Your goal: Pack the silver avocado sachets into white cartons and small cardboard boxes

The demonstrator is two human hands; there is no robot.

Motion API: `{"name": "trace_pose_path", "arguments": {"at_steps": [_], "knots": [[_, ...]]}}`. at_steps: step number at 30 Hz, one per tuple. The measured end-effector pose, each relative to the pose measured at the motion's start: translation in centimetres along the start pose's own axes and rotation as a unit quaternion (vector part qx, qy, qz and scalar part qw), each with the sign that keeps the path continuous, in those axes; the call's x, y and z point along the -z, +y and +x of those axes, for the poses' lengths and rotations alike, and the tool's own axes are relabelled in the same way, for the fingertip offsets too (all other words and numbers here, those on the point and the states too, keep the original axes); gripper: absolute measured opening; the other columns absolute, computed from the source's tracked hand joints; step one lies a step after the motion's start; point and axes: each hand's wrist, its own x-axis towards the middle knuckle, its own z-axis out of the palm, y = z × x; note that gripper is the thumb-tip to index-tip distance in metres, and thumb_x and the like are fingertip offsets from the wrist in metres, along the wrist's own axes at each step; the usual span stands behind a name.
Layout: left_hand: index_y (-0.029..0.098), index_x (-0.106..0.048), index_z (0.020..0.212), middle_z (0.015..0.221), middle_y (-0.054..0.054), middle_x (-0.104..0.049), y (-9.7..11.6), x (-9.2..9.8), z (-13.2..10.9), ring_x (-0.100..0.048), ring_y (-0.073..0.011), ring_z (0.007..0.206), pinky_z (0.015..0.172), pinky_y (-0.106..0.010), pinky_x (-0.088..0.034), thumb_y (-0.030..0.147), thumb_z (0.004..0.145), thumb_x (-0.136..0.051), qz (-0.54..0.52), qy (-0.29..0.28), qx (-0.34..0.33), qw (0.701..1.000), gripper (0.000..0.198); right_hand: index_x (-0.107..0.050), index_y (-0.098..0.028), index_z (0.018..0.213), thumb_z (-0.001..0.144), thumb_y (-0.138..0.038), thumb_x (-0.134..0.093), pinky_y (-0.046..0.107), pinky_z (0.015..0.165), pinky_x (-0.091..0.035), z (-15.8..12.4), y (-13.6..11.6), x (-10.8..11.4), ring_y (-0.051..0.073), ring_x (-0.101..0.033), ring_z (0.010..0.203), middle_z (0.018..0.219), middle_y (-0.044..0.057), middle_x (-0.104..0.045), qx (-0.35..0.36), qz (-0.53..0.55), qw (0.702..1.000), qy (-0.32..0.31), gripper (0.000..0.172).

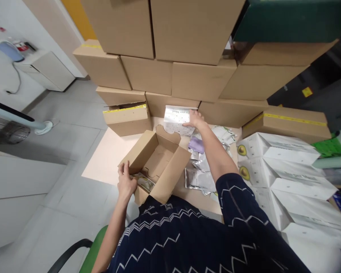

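An open brown cardboard box (161, 159) stands tilted at the table's near edge, its flaps up. My left hand (127, 182) grips its left near wall, fingers over the edge. Inside, at the near end, lies a flat printed packet (144, 182). Farther off, my right hand (195, 119) is closed round the right end of a white printed carton (174, 118), thumb in front. Under my right forearm are several silver pouches (199, 179) and a purple packet (196, 145), partly hidden by the arm.
Stacked brown cartons (193, 79) form a wall behind the table (102, 159). A yellow-taped carton (127, 119) stands at the back left. White boxes with avocado pictures (275, 167) line the right side. A green chair (94, 248) is at the lower left.
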Motion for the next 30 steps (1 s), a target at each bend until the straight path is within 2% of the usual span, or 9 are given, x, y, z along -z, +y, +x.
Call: {"name": "trace_pose_path", "arguments": {"at_steps": [2, 5, 9, 13, 17, 21, 24, 27, 30], "knots": [[0.027, -0.033, 0.154, 0.163, -0.007, -0.024, -0.7, 0.2, 0.0, -0.037, -0.0290, 0.146, 0.112, -0.039, -0.046, 0.017, 0.076, -0.058, -0.003, 0.008, 0.014, 1.000, 0.082, -0.033, -0.016, 0.152, 0.061, -0.062, -0.084, 0.053, 0.109, -0.033, 0.7, 0.5, -0.4, 0.042, -0.037, 0.136, 0.152, 0.025, -0.035, -0.019, -0.006, 1.000, -0.004, 0.114], [0.026, -0.035, 0.154, 0.163, -0.007, -0.024, -2.0, 0.6, 0.0, -0.035, -0.0289, 0.147, 0.115, -0.038, -0.043, 0.018, 0.076, -0.059, -0.014, 0.024, 0.030, 0.999, 0.081, -0.035, -0.016, 0.150, 0.058, -0.063, -0.085, 0.053, 0.107, -0.035, 0.6, 1.4, -1.0, 0.042, -0.040, 0.133, 0.147, 0.025, -0.037, -0.015, -0.008, 1.000, 0.020, 0.115], [0.026, -0.035, 0.154, 0.162, -0.007, -0.024, -3.1, 1.0, 0.2, -0.033, -0.0286, 0.148, 0.119, -0.038, -0.038, 0.018, 0.076, -0.059, -0.023, 0.035, 0.035, 0.999, 0.082, -0.044, -0.013, 0.143, 0.060, -0.060, -0.084, 0.049, 0.104, -0.041, 0.9, 2.9, -1.0, 0.037, -0.052, 0.122, 0.140, 0.023, -0.043, -0.005, 0.064, 0.997, 0.036, 0.103], [0.025, -0.035, 0.154, 0.162, -0.008, -0.025, -3.3, 0.9, 0.3, -0.032, -0.0287, 0.149, 0.120, -0.040, -0.035, 0.018, 0.076, -0.059, -0.028, 0.037, 0.027, 0.999, 0.081, -0.049, -0.005, 0.136, 0.065, -0.046, -0.083, 0.041, 0.103, -0.043, 1.6, 3.5, -0.7, 0.033, -0.056, 0.118, 0.128, 0.022, -0.055, -0.027, 0.091, 0.995, 0.043, 0.089], [0.025, -0.037, 0.153, 0.161, -0.008, -0.025, -3.5, 0.7, 0.4, -0.029, -0.0278, 0.150, 0.122, -0.038, -0.032, 0.017, 0.075, -0.059, -0.043, 0.044, 0.023, 0.998, 0.082, -0.059, -0.014, 0.126, 0.069, -0.041, -0.079, 0.039, 0.102, -0.044, 1.3, 3.4, -1.3, 0.029, -0.056, 0.117, 0.125, 0.015, -0.058, -0.029, 0.105, 0.994, 0.019, 0.066], [0.023, -0.039, 0.152, 0.160, -0.009, -0.027, -3.9, 0.7, 0.4, -0.026, -0.0274, 0.151, 0.123, -0.038, -0.030, 0.016, 0.075, -0.059, -0.057, 0.059, 0.019, 0.996, 0.080, -0.050, -0.014, 0.141, 0.060, -0.045, -0.085, 0.046, 0.104, -0.041, 1.2, 3.1, -2.1, 0.038, -0.049, 0.126, 0.138, 0.022, -0.046, -0.051, 0.113, 0.990, 0.069, 0.094], [0.022, -0.040, 0.152, 0.159, -0.010, -0.027, -4.0, 0.6, 0.4, -0.027, -0.0275, 0.151, 0.124, -0.039, -0.029, 0.016, 0.076, -0.059, -0.060, 0.065, 0.015, 0.996, 0.079, -0.043, -0.007, 0.145, 0.058, -0.042, -0.086, 0.047, 0.105, -0.039, 1.6, 3.0, -1.6, 0.039, -0.050, 0.125, 0.134, 0.025, -0.051, -0.059, 0.128, 0.988, 0.066, 0.103], [0.022, -0.041, 0.151, 0.159, -0.010, -0.027, -4.1, 0.5, 0.4, -0.027, -0.0279, 0.151, 0.124, -0.040, -0.028, 0.015, 0.075, -0.059, -0.065, 0.072, 0.016, 0.995, 0.078, -0.045, -0.009, 0.143, 0.065, -0.034, -0.080, 0.041, 0.102, -0.043, 1.1, 3.2, -0.4, 0.031, -0.056, 0.117, 0.129, 0.019, -0.058, -0.012, 0.174, 0.982, 0.075, 0.089], [0.021, -0.045, 0.149, 0.156, -0.011, -0.029, -4.7, 0.5, 0.6, -0.029, -0.0279, 0.150, 0.124, -0.039, -0.030, 0.014, 0.075, -0.059, -0.084, 0.089, 0.018, 0.992, 0.075, -0.054, -0.013, 0.134, 0.078, -0.027, -0.066, 0.039, 0.097, -0.044, -1.4, 3.6, -0.1, 0.028, -0.057, 0.110, 0.121, 0.014, -0.062, 0.098, 0.165, 0.974, 0.117, 0.059]]}}
